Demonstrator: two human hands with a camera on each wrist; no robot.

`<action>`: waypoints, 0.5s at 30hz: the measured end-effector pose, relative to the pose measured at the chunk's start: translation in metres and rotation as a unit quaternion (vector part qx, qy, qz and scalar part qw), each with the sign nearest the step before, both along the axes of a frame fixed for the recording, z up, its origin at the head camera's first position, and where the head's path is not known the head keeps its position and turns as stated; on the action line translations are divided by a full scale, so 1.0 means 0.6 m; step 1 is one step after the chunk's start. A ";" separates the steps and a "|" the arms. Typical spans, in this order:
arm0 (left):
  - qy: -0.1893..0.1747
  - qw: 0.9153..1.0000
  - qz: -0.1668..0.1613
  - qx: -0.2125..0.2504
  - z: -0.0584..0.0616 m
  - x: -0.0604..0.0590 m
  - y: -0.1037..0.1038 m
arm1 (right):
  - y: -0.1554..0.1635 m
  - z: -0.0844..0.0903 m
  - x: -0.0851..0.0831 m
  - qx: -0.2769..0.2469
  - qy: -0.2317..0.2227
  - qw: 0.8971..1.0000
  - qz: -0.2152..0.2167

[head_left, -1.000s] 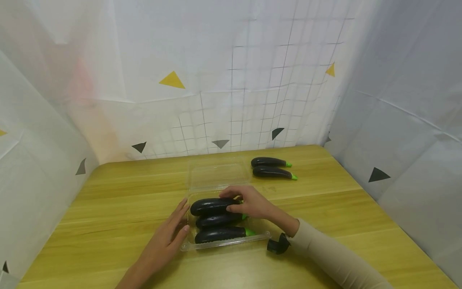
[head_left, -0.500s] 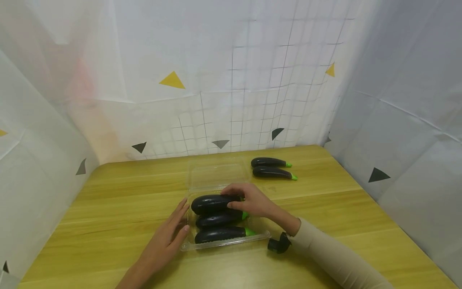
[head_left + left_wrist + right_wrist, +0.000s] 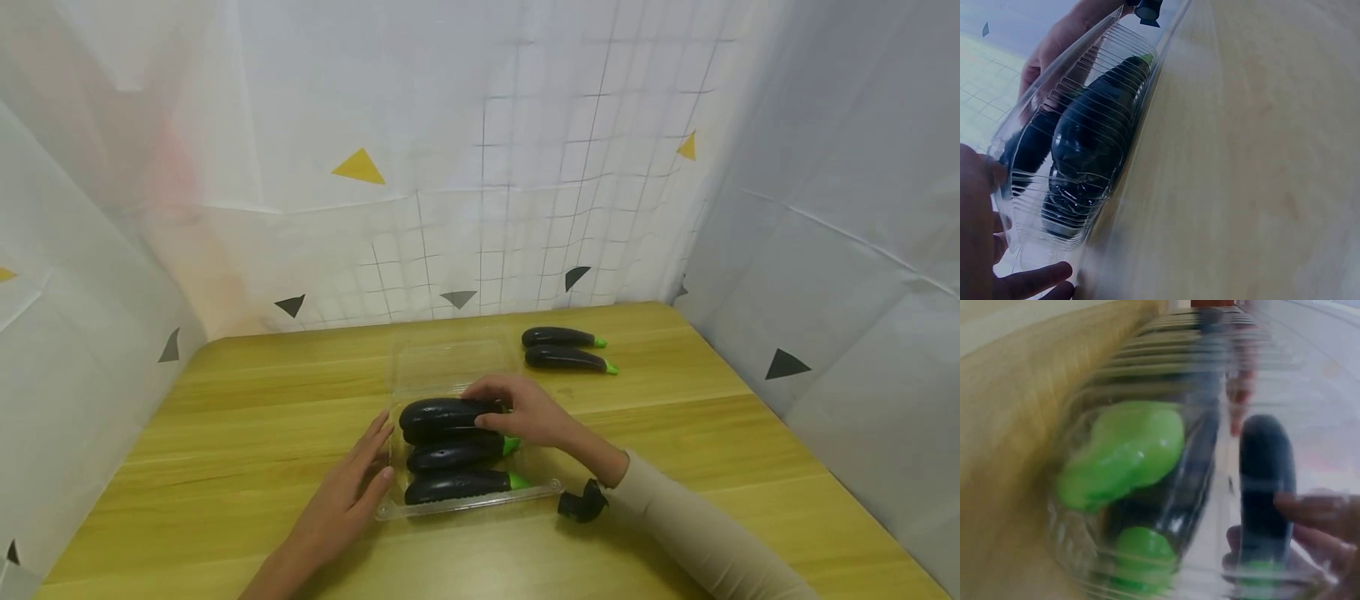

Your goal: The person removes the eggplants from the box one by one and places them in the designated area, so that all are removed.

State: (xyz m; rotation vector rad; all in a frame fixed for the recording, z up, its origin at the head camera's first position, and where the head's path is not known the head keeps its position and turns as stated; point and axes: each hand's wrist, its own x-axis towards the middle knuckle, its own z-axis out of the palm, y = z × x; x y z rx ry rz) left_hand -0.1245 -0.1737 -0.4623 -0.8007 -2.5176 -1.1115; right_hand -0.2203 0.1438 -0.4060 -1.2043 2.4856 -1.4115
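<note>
My right hand pinches a dark purple eggplant by its stem end, raised over the far part of a clear plastic clamshell box. Just beneath it another dark rounded shape shows. Nearer the front of the box lie an eggplant and a second eggplant, their green stems to the right. My left hand has its fingers extended along the box's left end. The right wrist view shows the held eggplant above green stems seen through the ribbed box wall.
The box's clear lid lies folded open behind it. Two more eggplants rest at the back right, one eggplant behind the other eggplant. A small black device sits at the right wrist. White sheets wall the wooden table.
My right hand has moved the held eggplant slightly away from me and to the right, uncovering a dark shape beneath it. The left hand has stayed at the box's left end.
</note>
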 end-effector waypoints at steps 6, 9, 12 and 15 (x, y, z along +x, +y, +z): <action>-0.005 1.000 0.002 -0.001 -0.001 -0.001 -0.001 | 0.005 0.007 -0.001 -0.010 -0.004 1.000 -0.003; -0.005 1.000 0.002 -0.002 -0.002 -0.001 -0.001 | 0.008 0.011 0.000 -0.011 0.000 1.000 -0.001; -0.005 1.000 0.002 -0.003 -0.002 -0.001 -0.001 | 0.012 0.013 -0.002 -0.010 0.007 1.000 -0.003; -0.004 1.000 0.004 -0.005 -0.002 0.000 -0.001 | 0.015 0.014 -0.004 -0.009 0.010 1.000 -0.007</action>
